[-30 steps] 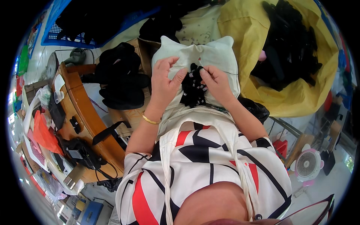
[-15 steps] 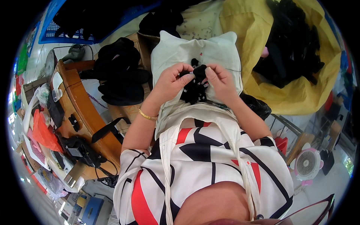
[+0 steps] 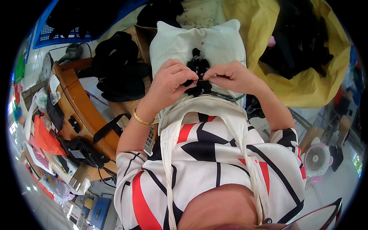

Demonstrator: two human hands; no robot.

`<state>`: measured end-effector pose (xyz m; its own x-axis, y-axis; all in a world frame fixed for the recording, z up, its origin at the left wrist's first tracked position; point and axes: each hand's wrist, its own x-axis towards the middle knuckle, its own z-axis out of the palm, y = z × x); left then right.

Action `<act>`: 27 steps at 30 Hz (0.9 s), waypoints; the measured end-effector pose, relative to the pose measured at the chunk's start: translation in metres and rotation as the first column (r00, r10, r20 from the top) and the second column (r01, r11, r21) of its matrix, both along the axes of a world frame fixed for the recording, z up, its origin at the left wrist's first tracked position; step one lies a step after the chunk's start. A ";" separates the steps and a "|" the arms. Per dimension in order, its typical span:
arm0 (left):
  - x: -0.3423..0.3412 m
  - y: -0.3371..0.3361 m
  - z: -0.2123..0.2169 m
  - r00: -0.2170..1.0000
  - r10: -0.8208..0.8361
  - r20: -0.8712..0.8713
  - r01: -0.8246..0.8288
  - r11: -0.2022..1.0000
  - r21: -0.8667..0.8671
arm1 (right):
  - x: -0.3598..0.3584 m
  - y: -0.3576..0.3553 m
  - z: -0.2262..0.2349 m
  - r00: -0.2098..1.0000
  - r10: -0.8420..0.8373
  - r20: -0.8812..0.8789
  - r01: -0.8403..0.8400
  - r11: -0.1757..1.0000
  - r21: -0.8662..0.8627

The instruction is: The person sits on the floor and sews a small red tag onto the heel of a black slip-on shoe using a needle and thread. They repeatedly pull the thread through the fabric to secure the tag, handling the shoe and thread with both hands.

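Observation:
A white cushion [image 3: 165,42] lies before me, with a loose pile of small black fabric pieces [image 3: 201,89] on its middle. Some of these pieces carry light specks. My left hand [image 3: 168,82] is closed over the near left of the pile, pinching a small black fabric piece [image 3: 188,82] with a bit of red near the fingertips. Facing it from the right, my right hand [image 3: 232,77] is pinched shut; what sits between its thumb and forefinger is too small to make out. The two sets of fingertips are a little apart.
At right stands a yellow sack [image 3: 326,90] filled with black items. Black fabric pieces [image 3: 119,74] are stacked at left on a cardboard box, beside a wooden table [image 3: 82,111]. A blue basket [image 3: 42,36] is at the far left, a small fan [image 3: 317,159] at lower right.
My right hand has drawn back to the right from the pile. My left hand has turned palm-down and moved slightly left and nearer. The view has shifted a little.

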<state>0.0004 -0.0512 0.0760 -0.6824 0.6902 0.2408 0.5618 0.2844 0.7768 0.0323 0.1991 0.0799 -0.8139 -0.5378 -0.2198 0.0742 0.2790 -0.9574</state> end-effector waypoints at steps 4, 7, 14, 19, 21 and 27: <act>0.003 -0.002 0.002 0.999 0.007 -0.047 -0.007 1.000 -0.001 | 0.000 -0.001 -0.001 0.999 0.025 -0.047 -0.026 1.000 -0.011; 0.004 -0.002 0.003 0.998 0.003 -0.060 -0.003 1.000 -0.006 | -0.001 0.000 -0.001 0.999 0.040 -0.021 -0.041 0.999 -0.005; 0.006 0.001 0.002 1.000 0.007 -0.030 -0.006 0.999 0.047 | 0.003 0.000 -0.005 0.999 0.036 0.018 -0.035 0.997 -0.067; 0.012 0.000 -0.007 0.990 0.000 0.139 -0.017 0.992 0.123 | 0.010 -0.006 -0.012 0.977 0.019 0.211 0.010 0.990 -0.137; 0.015 0.000 -0.010 0.985 -0.015 0.169 -0.012 0.987 0.157 | 0.014 -0.010 -0.020 0.964 0.021 0.265 0.030 0.982 -0.187; 0.021 -0.003 -0.015 0.980 -0.010 0.198 -0.036 0.973 0.230 | 0.018 -0.020 -0.016 0.959 0.010 0.282 0.042 0.983 -0.179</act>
